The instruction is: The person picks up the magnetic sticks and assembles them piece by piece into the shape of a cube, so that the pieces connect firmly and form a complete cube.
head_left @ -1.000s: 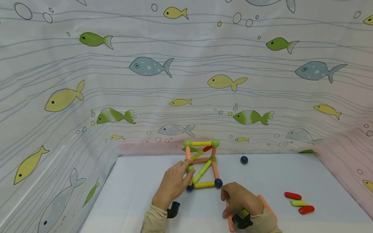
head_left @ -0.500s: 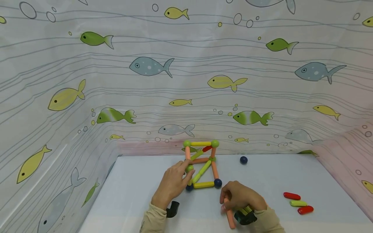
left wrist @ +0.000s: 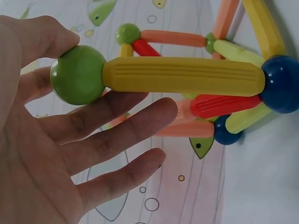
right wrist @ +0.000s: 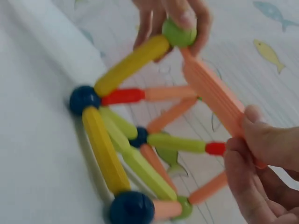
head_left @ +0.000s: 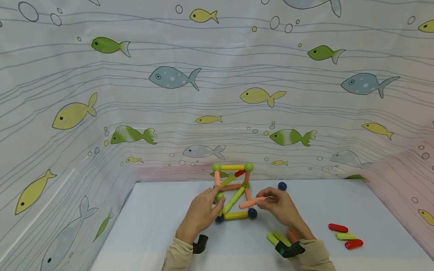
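Salmon-coloured and ridged, one rod [head_left: 251,203] is pinched in the right hand [head_left: 281,207], its free end apart from the lime-green ball [head_left: 220,195] that the left hand [head_left: 202,209] pinches atop a yellow rod [left wrist: 184,76]. Joining the two seems the step in hand; the next move calls for careful end-on alignment.

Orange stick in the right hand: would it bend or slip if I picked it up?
Probably stiff: the orange stick looks straight, though the right hand pinches it near one end. Likely light, since that pinch holds it up. Being ridged, it might not slip easily.
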A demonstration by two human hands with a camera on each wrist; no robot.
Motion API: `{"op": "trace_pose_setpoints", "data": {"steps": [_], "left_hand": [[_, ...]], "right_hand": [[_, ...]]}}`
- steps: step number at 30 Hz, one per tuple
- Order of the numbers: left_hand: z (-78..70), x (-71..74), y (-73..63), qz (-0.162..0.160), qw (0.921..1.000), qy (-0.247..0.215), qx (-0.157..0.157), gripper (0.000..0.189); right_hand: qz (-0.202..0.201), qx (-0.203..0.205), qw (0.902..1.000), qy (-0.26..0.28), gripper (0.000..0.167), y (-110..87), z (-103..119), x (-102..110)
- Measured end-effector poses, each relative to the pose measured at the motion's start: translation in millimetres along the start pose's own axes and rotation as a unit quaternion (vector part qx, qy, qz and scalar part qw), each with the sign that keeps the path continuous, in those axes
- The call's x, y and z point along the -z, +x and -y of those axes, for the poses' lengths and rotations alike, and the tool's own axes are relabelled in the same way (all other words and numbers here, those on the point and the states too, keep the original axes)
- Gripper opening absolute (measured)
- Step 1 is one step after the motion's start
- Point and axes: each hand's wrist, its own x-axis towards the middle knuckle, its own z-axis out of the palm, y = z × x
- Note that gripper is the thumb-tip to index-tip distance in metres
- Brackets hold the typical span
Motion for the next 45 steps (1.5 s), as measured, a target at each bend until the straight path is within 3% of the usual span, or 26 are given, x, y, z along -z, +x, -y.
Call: {"op": "trace_pose_setpoints", "data": {"steps": [6, 14, 19, 23, 33, 39, 45], "left_hand": [[1.3, -1.1, 0.8, 0.003, 1.0000, -0.002, -0.002, 0.020], [1.3, -0.5, 1.8, 0.016, 0.9997, -0.016, 0.001, 0.021], [0.7, -0.6, 1.4, 0.046, 0.9984, -0.033, 0.003, 0.031], [0.6, -1.7, 1.1, 0.047, 0.9981, -0.038, 0.008, 0.034], [4.8, -7.8, 3.5, 0.016, 0.9962, -0.076, 0.040, 0.034], [7.6, -8.9, 3.1, 0.025, 0.9919, -0.113, 0.053, 0.036], [6.8, -9.8, 3.4, 0.018, 0.9921, -0.115, 0.047, 0.030]], "right_hand": [[-0.044, 0.006, 0.9956, 0.082, 0.035, 4.6, 9, -22], [-0.082, -0.006, 0.9912, 0.104, 0.035, 8.0, 20, -44], [-0.103, -0.023, 0.9867, 0.124, 0.032, 7.7, 25, -51], [-0.115, -0.021, 0.9866, 0.114, 0.030, 8.3, 26, -53], [-0.088, 0.020, 0.9920, 0.089, 0.033, 10.6, 28, -52], [-0.070, 0.004, 0.9943, 0.080, 0.033, 12.1, 27, -47], [-0.058, 0.007, 0.9959, 0.070, 0.034, 13.0, 27, -46]]}}
